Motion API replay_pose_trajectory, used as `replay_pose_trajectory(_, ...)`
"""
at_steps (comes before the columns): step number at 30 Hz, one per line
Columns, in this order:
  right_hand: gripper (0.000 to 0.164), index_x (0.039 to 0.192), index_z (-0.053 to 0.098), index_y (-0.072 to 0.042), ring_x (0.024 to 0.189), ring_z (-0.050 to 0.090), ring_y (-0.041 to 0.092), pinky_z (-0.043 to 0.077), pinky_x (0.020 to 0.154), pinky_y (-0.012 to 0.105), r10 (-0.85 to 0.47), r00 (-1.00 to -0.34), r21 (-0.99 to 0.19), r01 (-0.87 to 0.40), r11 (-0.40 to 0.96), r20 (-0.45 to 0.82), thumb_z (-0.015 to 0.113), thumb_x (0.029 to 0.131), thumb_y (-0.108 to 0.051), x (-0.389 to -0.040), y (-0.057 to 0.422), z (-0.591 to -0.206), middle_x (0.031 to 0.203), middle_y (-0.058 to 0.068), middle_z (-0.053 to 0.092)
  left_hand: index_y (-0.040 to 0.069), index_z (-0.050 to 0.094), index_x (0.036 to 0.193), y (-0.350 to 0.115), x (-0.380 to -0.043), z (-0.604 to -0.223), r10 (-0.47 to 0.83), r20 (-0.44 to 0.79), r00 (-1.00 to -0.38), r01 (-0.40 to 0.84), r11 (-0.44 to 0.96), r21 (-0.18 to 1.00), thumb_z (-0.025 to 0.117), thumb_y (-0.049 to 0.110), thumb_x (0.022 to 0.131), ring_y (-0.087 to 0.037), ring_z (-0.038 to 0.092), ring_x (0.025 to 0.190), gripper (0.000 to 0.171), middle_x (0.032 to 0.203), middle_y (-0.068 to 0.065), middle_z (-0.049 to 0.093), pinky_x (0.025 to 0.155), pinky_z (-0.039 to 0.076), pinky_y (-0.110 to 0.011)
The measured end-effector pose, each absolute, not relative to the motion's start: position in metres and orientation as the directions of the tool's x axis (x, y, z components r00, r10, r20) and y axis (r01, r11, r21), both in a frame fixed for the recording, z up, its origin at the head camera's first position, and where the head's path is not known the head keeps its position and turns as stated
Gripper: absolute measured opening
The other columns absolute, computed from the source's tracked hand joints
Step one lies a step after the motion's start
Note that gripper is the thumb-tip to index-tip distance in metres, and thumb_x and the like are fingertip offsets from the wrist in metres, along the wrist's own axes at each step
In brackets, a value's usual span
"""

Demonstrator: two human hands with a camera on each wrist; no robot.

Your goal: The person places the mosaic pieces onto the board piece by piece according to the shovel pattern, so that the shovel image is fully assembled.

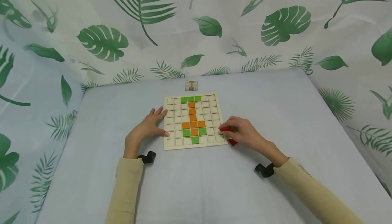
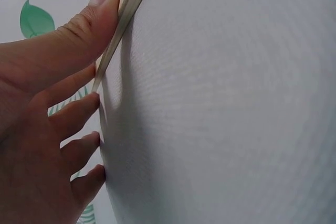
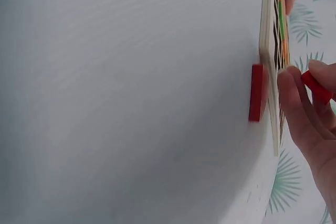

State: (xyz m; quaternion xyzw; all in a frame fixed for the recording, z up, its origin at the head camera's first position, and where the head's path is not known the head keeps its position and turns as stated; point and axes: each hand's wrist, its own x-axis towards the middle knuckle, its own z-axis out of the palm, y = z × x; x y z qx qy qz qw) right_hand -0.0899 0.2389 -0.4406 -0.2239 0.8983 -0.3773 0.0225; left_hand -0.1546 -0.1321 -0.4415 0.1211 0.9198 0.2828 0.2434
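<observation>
A cream square-grid board (image 1: 212,115) lies flat on the table with green and orange square tiles set in it. The orange tiles (image 1: 193,117) form a column with a short crossbar low down. Green tiles (image 1: 191,99) line the top, and several more sit near the bottom. My left hand (image 1: 148,125) rests at the board's left edge, fingers spread, thumb on the rim. At the right edge, my right hand (image 1: 245,132) pinches a red tile (image 3: 316,86) between thumb and fingers. Another red tile (image 3: 256,93) lies on the table beside the board, partly under that hand.
A small picture card (image 1: 191,85) showing a similar grid lies beyond the board's far edge. White cloth covers the table (image 1: 122,105). A leaf-printed curtain (image 1: 183,30) stands behind and at both sides. Black wrist mounts (image 1: 264,170) stick out near the sleeves.
</observation>
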Motion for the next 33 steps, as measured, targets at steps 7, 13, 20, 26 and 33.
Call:
replay_pose_trajectory(7, 0.030, 0.114, 0.066, -0.004, 0.082, 0.067, 0.013, 0.059, 0.074, 0.025, -0.448, -0.886, -0.714, -0.388, 0.583, 0.116, 0.079, 0.087, 0.000, -0.101, 0.220, -0.436, 0.096, 0.003, 0.074, 0.009, 0.025, 0.164, -0.140, -0.156, -0.429, 0.358, -0.338, -0.870, 0.105, 0.806, 0.583, 0.088, 0.026, 0.081, -0.042, -0.004, 0.159, 0.106, 0.173, -0.014, 0.009, 0.126, 0.006, -0.067)
replay_pose_trajectory(13, 0.022, 0.101, 0.067, -0.009, 0.080, 0.066, 0.007, 0.059, 0.072, 0.021, -0.475, -0.873, -0.742, -0.389, 0.546, 0.107, 0.078, 0.087, 0.003, -0.090, 0.218, -0.444, 0.092, -0.002, 0.074, 0.011, 0.029, 0.163, -0.130, -0.145, -0.444, 0.362, -0.325, -0.874, 0.108, 0.796, 0.596, 0.089, 0.029, 0.079, -0.041, 0.000, 0.159, 0.105, 0.173, -0.013, 0.013, 0.127, 0.008, -0.066)
replay_pose_trajectory(20, 0.018, 0.101, 0.070, -0.008, 0.081, 0.064, 0.005, 0.059, 0.074, 0.021, -0.547, -0.824, -0.737, -0.460, 0.495, 0.146, 0.077, 0.088, 0.002, -0.093, 0.200, -0.448, 0.095, -0.001, 0.074, 0.013, 0.032, 0.162, -0.130, -0.143, -0.446, 0.330, -0.313, -0.891, 0.085, 0.796, 0.600, 0.090, 0.026, 0.077, -0.038, 0.001, 0.160, 0.104, 0.173, -0.010, 0.015, 0.127, 0.010, -0.065)
replay_pose_trajectory(26, 0.018, 0.104, 0.074, -0.007, 0.083, 0.064, 0.008, 0.059, 0.076, 0.022, -0.585, -0.798, -0.723, -0.488, 0.489, 0.143, 0.075, 0.089, 0.003, -0.101, 0.182, -0.447, 0.099, 0.000, 0.075, 0.014, 0.028, 0.164, -0.132, -0.148, -0.444, 0.359, -0.324, -0.875, 0.111, 0.801, 0.589, 0.088, 0.029, 0.080, -0.038, -0.002, 0.160, 0.104, 0.173, -0.010, 0.011, 0.128, 0.007, -0.063)
replay_pose_trajectory(33, 0.015, 0.104, 0.075, -0.006, 0.084, 0.064, 0.009, 0.059, 0.078, 0.023, -0.625, -0.771, -0.744, -0.489, 0.455, 0.124, 0.075, 0.090, 0.000, -0.106, 0.163, -0.448, 0.097, 0.000, 0.075, 0.013, 0.026, 0.164, -0.131, -0.151, -0.442, 0.362, -0.353, -0.862, 0.106, 0.811, 0.575, 0.088, 0.029, 0.081, -0.038, -0.003, 0.160, 0.105, 0.174, -0.011, 0.009, 0.128, 0.008, -0.063)
